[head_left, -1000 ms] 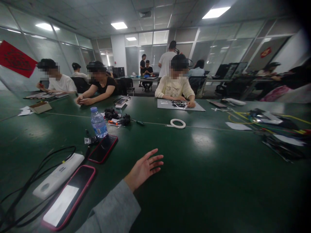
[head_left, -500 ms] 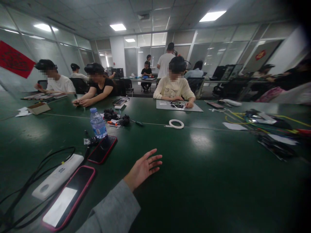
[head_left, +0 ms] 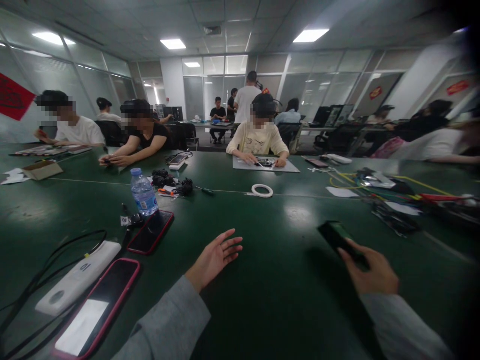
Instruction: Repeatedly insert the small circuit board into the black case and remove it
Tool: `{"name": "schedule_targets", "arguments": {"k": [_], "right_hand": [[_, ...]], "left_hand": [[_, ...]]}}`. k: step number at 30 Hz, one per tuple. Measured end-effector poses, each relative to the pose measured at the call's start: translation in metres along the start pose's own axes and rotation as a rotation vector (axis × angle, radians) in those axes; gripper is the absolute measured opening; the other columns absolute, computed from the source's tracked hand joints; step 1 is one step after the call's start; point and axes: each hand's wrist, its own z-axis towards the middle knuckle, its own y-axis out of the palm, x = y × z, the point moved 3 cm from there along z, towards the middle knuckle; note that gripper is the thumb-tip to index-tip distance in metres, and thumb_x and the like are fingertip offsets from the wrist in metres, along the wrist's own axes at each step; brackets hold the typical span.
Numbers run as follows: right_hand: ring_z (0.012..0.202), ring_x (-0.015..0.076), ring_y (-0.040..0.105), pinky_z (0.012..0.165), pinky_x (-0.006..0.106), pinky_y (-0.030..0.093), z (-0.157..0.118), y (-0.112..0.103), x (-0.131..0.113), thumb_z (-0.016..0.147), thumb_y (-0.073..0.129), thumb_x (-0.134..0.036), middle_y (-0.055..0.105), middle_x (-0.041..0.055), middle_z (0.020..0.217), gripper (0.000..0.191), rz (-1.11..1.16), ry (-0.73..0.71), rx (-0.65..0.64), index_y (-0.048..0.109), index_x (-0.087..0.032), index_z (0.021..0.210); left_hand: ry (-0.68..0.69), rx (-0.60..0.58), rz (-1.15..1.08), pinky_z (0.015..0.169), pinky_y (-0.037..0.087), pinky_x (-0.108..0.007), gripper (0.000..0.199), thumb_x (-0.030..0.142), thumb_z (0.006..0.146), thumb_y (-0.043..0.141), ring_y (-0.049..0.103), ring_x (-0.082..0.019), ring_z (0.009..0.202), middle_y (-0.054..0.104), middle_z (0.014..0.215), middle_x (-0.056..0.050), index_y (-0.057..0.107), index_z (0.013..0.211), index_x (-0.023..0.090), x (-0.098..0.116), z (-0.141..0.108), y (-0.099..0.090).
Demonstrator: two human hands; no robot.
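A dark, flat, oblong object (head_left: 339,236) is at the right of the scene, its far end pointing left; blur hides its details. The right hand (head_left: 373,267) grips it by the near end, thumb on the left side, the other fingers mostly hidden behind it. A shadow lies on the green desk (head_left: 270,285) just left of it. The left hand (head_left: 215,257), near the middle, holds nothing, its fingers loosely spread and pointing right, well apart from the object.

Left of that hand lie a red-rimmed phone (head_left: 152,232), a pink-rimmed phone (head_left: 122,282) with part of its screen lit, and a white device (head_left: 80,275) beside black cables. A water bottle (head_left: 144,195) stands upright just beyond the red-rimmed phone. Farther off, a ring of white tape (head_left: 262,195) lies flat. Beyond it, a co-worker in pale yellow (head_left: 258,140) works over a grey board (head_left: 242,165). Tangled wires (head_left: 393,217) lie at far right.
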Motion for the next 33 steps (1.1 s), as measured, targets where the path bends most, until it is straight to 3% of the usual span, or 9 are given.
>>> {"name": "schedule_targets", "arguments": {"k": [3,6,8,10,19,24,33], "right_hand": [[0.092,0.0234,0.057,0.077,0.037,0.051,-0.026,0.039,-0.081,0.083,0.055,-0.045,0.054,0.0113,0.106,0.038,0.198,-0.192,-0.078,0.059,-0.022,0.112],[0.098,0.0213,0.055,0.079,0.036,0.052,-0.048,0.058,-0.169,0.086,0.053,-0.03,0.051,0.0092,0.111,0.029,0.339,-0.328,-0.16,0.057,-0.024,0.114],[0.102,0.0222,0.054,0.081,0.037,0.052,-0.057,0.059,-0.21,0.086,0.052,-0.024,0.049,0.0097,0.114,0.029,0.366,-0.437,-0.205,0.056,-0.025,0.115],[0.104,0.023,0.052,0.082,0.038,0.052,-0.063,0.057,-0.23,0.086,0.051,-0.021,0.049,0.0103,0.116,0.03,0.377,-0.512,-0.216,0.055,-0.024,0.115],[0.105,0.0234,0.052,0.085,0.04,0.051,-0.068,0.065,-0.223,0.083,0.056,-0.026,0.053,0.0122,0.111,0.04,0.47,-0.428,-0.228,0.041,-0.016,0.119],[0.103,0.0236,0.053,0.084,0.041,0.052,-0.066,0.065,-0.222,0.082,0.055,-0.025,0.052,0.0122,0.109,0.036,0.486,-0.417,-0.253,0.042,-0.017,0.115],[0.104,0.0233,0.051,0.086,0.04,0.05,-0.066,0.067,-0.22,0.08,0.056,-0.022,0.051,0.0121,0.11,0.039,0.5,-0.399,-0.292,0.041,-0.016,0.115]], "left_hand": [[0.019,0.026,0.008,0.099,0.034,-0.037,0.044,0.032,0.083,0.054,0.05,-0.022,0.114,0.049,0.129,-0.012,0.047,0.124,0.019,-0.002,0.001,0.0],[0.054,0.068,0.014,0.098,0.036,-0.036,0.046,0.025,0.078,0.061,0.052,-0.02,0.11,0.05,0.126,-0.011,0.047,0.122,0.021,-0.006,0.002,0.0],[0.094,0.097,0.047,0.093,0.039,-0.033,0.048,0.021,0.074,0.066,0.057,-0.018,0.102,0.055,0.119,-0.01,0.048,0.118,0.021,-0.009,0.003,-0.001],[0.133,0.128,0.084,0.086,0.043,-0.03,0.047,0.02,0.071,0.069,0.059,-0.016,0.094,0.057,0.112,-0.009,0.049,0.113,0.02,-0.011,0.003,-0.003],[0.146,0.218,0.137,0.076,0.047,-0.03,0.045,0.023,0.072,0.068,0.059,-0.017,0.089,0.057,0.11,-0.009,0.048,0.111,0.02,-0.013,0.005,-0.01],[0.177,0.207,0.197,0.082,0.045,-0.032,0.052,0.018,0.069,0.07,0.056,-0.022,0.102,0.054,0.117,-0.012,0.046,0.115,0.019,-0.013,0.005,-0.006],[0.22,0.18,0.234,0.093,0.04,-0.042,0.062,0.016,0.067,0.071,0.054,-0.025,0.106,0.055,0.116,-0.013,0.04,0.121,0.02,-0.015,0.007,-0.003]]}}
